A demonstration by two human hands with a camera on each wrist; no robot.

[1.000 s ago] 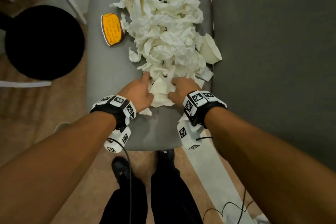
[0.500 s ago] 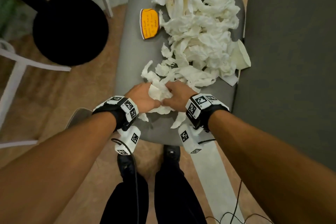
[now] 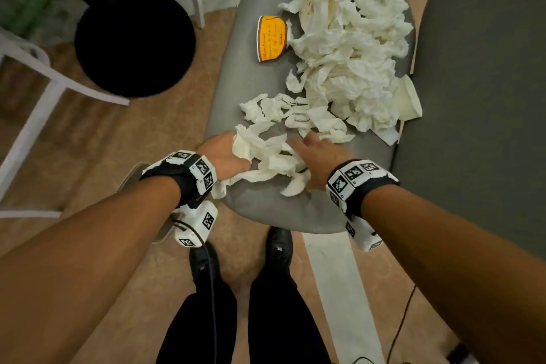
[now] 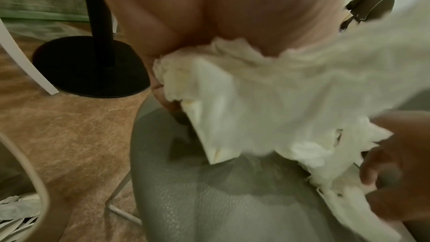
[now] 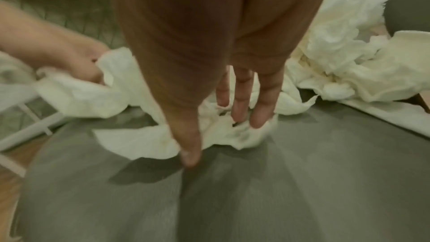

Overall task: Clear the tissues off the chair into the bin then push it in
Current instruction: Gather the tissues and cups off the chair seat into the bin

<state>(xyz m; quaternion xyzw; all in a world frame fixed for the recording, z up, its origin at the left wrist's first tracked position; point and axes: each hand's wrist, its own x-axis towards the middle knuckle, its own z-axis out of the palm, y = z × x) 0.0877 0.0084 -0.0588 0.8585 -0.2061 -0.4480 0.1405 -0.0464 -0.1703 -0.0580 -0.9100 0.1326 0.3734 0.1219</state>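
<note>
left hand [image 3: 220,154]: dragged tissues [image 3: 260,154] toward chair [image 3: 236,89] front edge | right hand [image 3: 320,156]: fingers now spread flat

orange card [image 3: 272,38] with handwriting, too small to read

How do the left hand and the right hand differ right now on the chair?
The left hand grips a bunch of tissue; the right hand lies open, fingers straight, pressing tissues flat. The left sits at the seat's edge, the right further in. Both touch tissues near the seat's front.
</note>
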